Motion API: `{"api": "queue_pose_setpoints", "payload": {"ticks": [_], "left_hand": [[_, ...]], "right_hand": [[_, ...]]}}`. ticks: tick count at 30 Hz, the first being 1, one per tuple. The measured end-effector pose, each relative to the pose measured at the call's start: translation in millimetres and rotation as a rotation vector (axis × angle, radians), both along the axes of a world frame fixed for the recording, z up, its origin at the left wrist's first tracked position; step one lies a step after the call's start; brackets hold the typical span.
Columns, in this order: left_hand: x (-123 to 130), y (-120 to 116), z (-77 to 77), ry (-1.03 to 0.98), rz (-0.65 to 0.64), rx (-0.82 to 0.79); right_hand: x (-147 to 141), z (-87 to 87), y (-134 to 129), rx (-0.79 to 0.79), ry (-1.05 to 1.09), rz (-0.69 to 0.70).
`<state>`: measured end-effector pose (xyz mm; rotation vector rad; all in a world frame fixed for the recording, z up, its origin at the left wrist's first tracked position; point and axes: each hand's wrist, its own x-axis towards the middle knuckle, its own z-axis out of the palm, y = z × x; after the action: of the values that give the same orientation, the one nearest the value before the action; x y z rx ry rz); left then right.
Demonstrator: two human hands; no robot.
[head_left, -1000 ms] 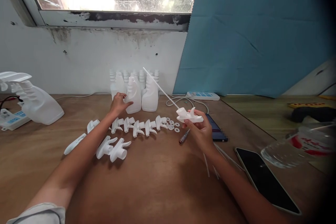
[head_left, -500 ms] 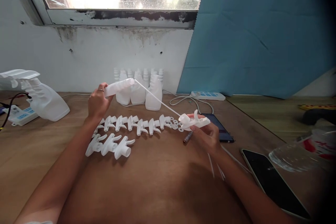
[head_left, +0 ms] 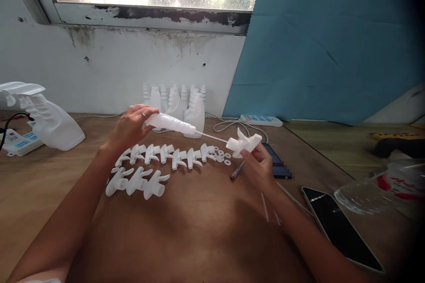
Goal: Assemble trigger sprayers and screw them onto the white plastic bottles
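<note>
My left hand (head_left: 134, 123) is closed around the base of a white bottle (head_left: 171, 123), tilted so that its neck points right. A white spray head (head_left: 245, 143) is pinched in my right hand (head_left: 259, 163). From the spray head a thin white tube (head_left: 212, 137) runs left to the bottle's mouth, its far end hidden in the neck. Below the bottle, several white spray heads (head_left: 154, 184) lie in two rows on the table (head_left: 199, 230). Small white rings (head_left: 220, 156) and a dark pen-like tool (head_left: 237, 171) lie near my right hand.
Several white bottles (head_left: 195, 112) stand by the wall. An assembled spray bottle (head_left: 55, 121) stands left beside a power strip (head_left: 23, 142). Another strip (head_left: 260, 120) is at the back. A phone (head_left: 341, 227), a clear bottle (head_left: 375, 190) and a dark tablet-like device (head_left: 280, 169) are right.
My left hand has swung the bottle from pointing up-right to pointing right and slightly down, over the tube. Less tube shows between bottle and spray head. The view has shifted slightly.
</note>
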<state>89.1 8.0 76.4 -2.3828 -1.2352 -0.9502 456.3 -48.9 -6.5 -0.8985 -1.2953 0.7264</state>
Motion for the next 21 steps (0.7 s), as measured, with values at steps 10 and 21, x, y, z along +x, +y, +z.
{"api": "queue_pose_setpoints", "payload": {"ticks": [10,21], "left_hand": [[34.9,-44.8,15.4,-0.144,-0.116,-0.388],[98.7,-105.6,-68.0,-0.818,-0.469,-0.870]], "right_hand": [[-44.7,98.4,-0.9,0.242,-0.091,0.173],[-82.2,103.5,-26.3,0.006,0.150,0.462]]}}
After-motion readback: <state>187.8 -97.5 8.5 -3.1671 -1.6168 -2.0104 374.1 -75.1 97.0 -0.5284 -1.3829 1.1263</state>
